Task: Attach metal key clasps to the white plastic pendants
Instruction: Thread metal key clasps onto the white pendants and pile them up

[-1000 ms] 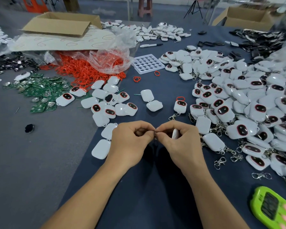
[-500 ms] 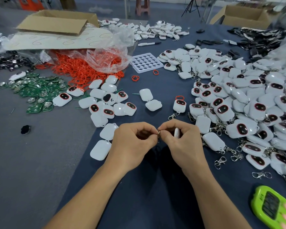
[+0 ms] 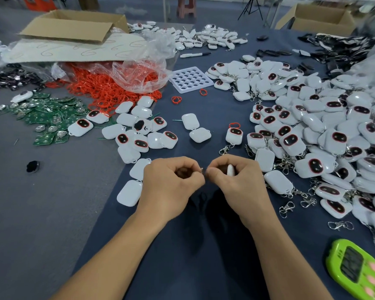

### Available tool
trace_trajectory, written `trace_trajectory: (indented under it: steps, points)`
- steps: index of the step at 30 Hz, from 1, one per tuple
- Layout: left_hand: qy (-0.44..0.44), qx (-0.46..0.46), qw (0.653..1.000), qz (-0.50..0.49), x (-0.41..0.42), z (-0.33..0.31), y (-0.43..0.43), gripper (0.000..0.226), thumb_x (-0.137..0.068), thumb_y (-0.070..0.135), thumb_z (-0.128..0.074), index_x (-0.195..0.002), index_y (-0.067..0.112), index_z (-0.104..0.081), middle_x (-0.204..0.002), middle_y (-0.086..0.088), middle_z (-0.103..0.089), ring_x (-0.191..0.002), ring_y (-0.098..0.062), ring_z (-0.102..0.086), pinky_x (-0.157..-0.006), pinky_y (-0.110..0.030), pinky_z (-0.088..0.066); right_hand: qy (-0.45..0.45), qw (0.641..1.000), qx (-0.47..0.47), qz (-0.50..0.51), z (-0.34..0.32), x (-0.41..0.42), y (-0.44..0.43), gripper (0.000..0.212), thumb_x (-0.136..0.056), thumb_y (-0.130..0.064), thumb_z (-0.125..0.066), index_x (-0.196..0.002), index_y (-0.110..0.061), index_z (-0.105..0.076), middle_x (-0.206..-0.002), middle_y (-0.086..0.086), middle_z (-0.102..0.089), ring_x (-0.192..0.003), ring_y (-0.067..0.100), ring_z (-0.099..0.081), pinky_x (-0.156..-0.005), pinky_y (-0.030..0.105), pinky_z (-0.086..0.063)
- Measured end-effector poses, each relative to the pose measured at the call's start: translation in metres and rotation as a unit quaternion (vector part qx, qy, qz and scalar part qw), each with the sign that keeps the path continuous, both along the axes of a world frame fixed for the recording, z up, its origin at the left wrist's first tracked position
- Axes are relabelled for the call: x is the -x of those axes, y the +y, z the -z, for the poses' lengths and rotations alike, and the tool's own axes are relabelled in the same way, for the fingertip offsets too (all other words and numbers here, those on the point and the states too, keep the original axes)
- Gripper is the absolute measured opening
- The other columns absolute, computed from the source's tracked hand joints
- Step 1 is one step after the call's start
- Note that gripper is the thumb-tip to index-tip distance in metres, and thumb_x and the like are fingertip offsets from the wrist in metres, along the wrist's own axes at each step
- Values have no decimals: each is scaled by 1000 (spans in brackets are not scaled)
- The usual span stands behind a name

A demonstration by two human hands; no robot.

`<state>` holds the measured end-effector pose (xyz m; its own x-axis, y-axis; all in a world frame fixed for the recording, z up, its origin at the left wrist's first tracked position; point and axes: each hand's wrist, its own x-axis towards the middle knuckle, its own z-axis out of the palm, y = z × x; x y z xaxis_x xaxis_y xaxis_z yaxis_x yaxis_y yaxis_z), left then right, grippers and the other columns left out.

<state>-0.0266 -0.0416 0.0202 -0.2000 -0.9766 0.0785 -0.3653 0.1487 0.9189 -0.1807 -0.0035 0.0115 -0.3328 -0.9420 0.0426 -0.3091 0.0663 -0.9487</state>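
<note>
Pendant point(image 3: 230, 169) sits gripped in the right hand point(image 3: 236, 180), steadied so the left hand point(image 3: 171, 182) can thread its pinched clasp point(image 3: 201, 169) (barely visible) on.

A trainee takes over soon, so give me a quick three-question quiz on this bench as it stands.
1. True or false: the right grip holds a white pendant.
2. The green timer lies: A) at the near right of the dark cloth; B) inside a cardboard box; C) on the red rings.
3. Fill in: the left grip pinches a small metal ___.

Key: 1 true; 2 A; 3 clasp.
</note>
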Motion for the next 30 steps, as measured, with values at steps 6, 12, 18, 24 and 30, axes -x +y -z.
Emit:
trace_trajectory:
  steps: [6, 12, 18, 24, 30]
  points:
    - [-191, 150, 967, -78, -2, 10, -3, 9, -75, 26, -72, -72, 33, -67, -66, 15, -58, -73, -5, -56, -65, -10, -41, -184, 981, -36, 57, -6, 5, -8, 54, -70, -75, -64, -69, -21, -65, -68, 8, -68, -45, 14, -44, -46, 22, -39]
    - [-275, 177, 945, -4, 5, 13, -5, 13, -76, 23, -76, -73, 32, -67, -68, 13, -55, -65, -8, -51, -61, -26, -41, -369, 926, -67, -28, -11, 25, 0, 34, -100, -41, -53, -105, -10, -66, -98, 13, -73, -67, 22, -55, -57, 29, -43]
    - [-244, 112, 963, 26, 3, 15, -13, 10, -80, 25, -74, -76, 33, -70, -67, 11, -53, -67, -9, -51, -62, -21, -39, -355, 933, -62, -17, -3, 20, -1, 40, -92, 18, -49, -119, -11, -57, -102, 7, -72, -82, 19, -64, -64, 28, -52]
    - [-232, 99, 967, 38, 2, 15, -15, 8, -81, 24, -74, -79, 31, -74, -68, 9, -56, -69, -11, -55, -65, -31, -48, -260, 964, -7, 62, 1, 15, -4, 30, -87, 13, -62, -103, -11, -70, -96, 6, -74, -86, 18, -64, -76, 31, -50]
    - [-225, 101, 968, 41, 2, 15, -15, 9, -80, 24, -75, -80, 33, -75, -69, 8, -58, -70, -12, -56, -66, -34, -49, -65, 997, 32, 21, 1, 9, -4, 41, -93, 11, -55, -96, -28, -69, -91, -15, -70, -84, 6, -60, -78, 20, -47]
